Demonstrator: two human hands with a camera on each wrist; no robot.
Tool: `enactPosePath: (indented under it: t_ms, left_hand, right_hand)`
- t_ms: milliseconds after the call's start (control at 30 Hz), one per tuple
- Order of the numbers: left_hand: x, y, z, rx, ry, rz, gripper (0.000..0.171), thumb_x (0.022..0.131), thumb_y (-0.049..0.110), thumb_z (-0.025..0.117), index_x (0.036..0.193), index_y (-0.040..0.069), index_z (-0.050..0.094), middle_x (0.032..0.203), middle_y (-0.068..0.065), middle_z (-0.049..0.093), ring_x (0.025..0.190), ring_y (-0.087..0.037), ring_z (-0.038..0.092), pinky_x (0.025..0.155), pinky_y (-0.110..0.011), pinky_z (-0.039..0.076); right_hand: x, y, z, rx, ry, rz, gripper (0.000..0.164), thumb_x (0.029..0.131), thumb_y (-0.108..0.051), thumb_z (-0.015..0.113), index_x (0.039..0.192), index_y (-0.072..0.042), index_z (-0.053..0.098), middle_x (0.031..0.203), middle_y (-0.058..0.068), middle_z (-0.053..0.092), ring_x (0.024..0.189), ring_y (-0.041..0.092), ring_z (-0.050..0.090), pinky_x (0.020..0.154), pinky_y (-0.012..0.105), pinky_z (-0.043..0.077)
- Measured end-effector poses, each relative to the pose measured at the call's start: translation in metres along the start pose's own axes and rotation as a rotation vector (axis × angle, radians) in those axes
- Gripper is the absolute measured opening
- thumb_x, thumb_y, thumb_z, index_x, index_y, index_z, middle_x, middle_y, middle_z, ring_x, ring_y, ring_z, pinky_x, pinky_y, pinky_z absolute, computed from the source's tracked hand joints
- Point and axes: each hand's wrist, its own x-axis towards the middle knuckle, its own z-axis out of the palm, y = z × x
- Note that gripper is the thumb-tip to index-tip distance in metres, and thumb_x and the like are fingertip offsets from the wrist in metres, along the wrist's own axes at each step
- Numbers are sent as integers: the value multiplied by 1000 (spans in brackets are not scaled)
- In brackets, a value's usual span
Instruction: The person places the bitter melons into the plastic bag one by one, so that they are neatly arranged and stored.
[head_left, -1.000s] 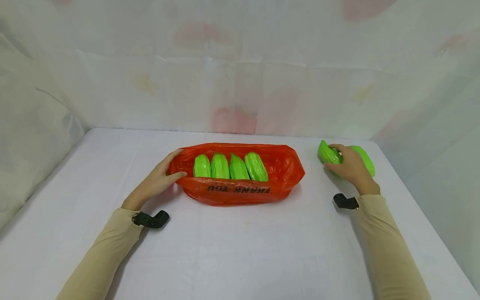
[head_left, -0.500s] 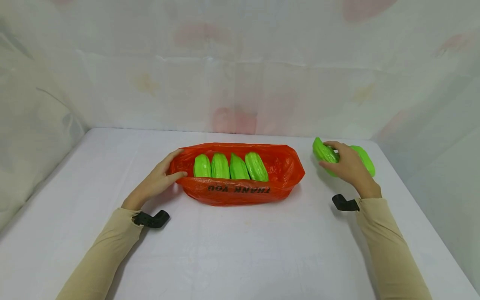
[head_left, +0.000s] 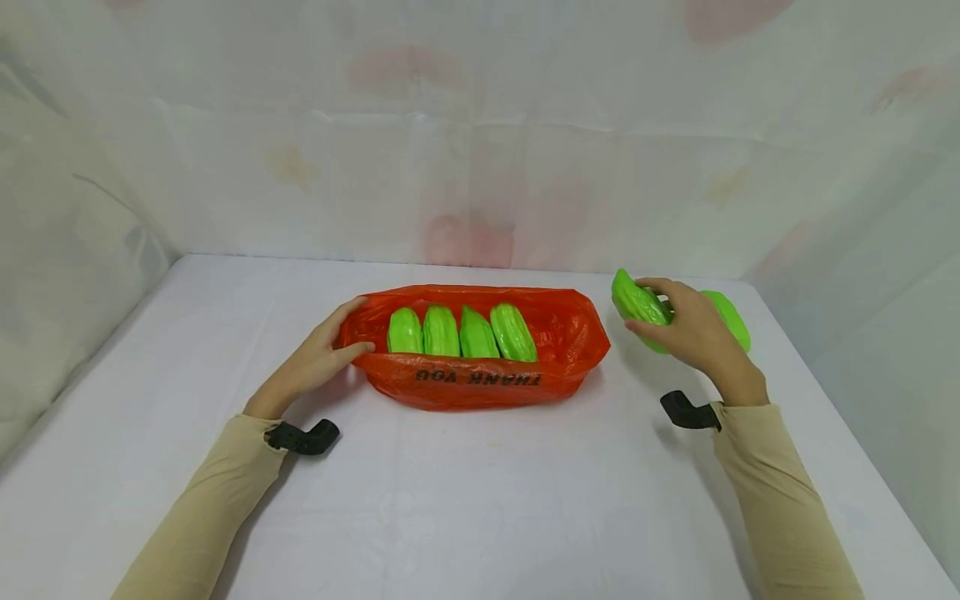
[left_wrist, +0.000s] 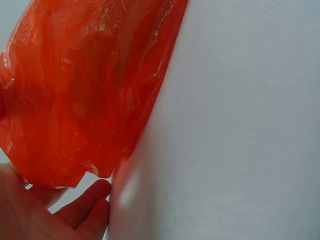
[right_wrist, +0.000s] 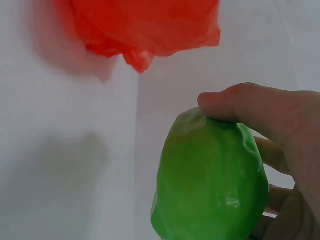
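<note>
A red plastic bag (head_left: 480, 385) printed with THANK YOU lies with its mouth open in mid-table. Inside it, several ridged green gourds (head_left: 441, 332) sit side by side. My left hand (head_left: 318, 358) holds the bag's left end, thumb over the front rim and fingers at the back rim. The left wrist view shows its curled fingers (left_wrist: 82, 207) by the bag's lower edge. To the right of the bag, my right hand (head_left: 693, 327) grips another ridged green gourd (right_wrist: 210, 180), its pointed end facing up and left. The thumb (right_wrist: 220, 106) presses on the gourd's side.
One more green gourd (head_left: 729, 321) lies at the back right of the white table (head_left: 480, 500), partly behind my right hand. White cloth walls (head_left: 480, 183) rise behind and at both sides. Black wrist pieces (head_left: 303, 437) stick out from both sleeves.
My right hand has moved a little left and up with the gourd, away from the one left at the back right. My left hand and the bag have stayed put.
</note>
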Motion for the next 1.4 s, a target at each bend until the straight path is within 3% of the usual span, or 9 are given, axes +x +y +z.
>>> enactPosePath:
  t_ms: [233, 467, 700, 1400]
  left_hand:
    - [1, 1, -1, -3, -1, 1, 75, 96, 17, 60, 158, 10, 19, 163, -19, 22, 151, -41, 17, 121, -66, 13]
    - [1, 1, -2, -2, 0, -6, 75, 96, 18, 61, 158, 11, 19, 163, -19, 22, 151, -41, 17, 120, -66, 14]
    - [1, 2, -1, -4, -3, -6, 75, 96, 18, 60, 158, 11, 19, 163, -19, 23, 151, -41, 18, 120, -66, 14]
    - [2, -1, 0, 6, 2, 13, 74, 96, 16, 60, 158, 8, 20, 162, -22, 23, 150, -43, 19, 120, -67, 15]
  right_hand:
    - [-3, -16, -8, 55, 10, -45, 62, 91, -35, 71, 142, -7, 50, 130, 21, 60, 104, 39, 65, 81, 43, 54]
    - [-6, -32, -11, 114, -16, -27, 60, 91, -35, 70, 143, -12, 50, 133, 17, 60, 110, 39, 65, 85, 47, 57]
    - [-9, -46, -11, 114, -22, -59, 59, 90, -34, 71, 142, -15, 51, 127, 12, 63, 105, 32, 68, 77, 36, 56]
    - [-6, -71, 3, 111, -118, -146, 48, 91, -23, 69, 136, -10, 57, 125, 11, 64, 100, 27, 60, 84, 39, 52]
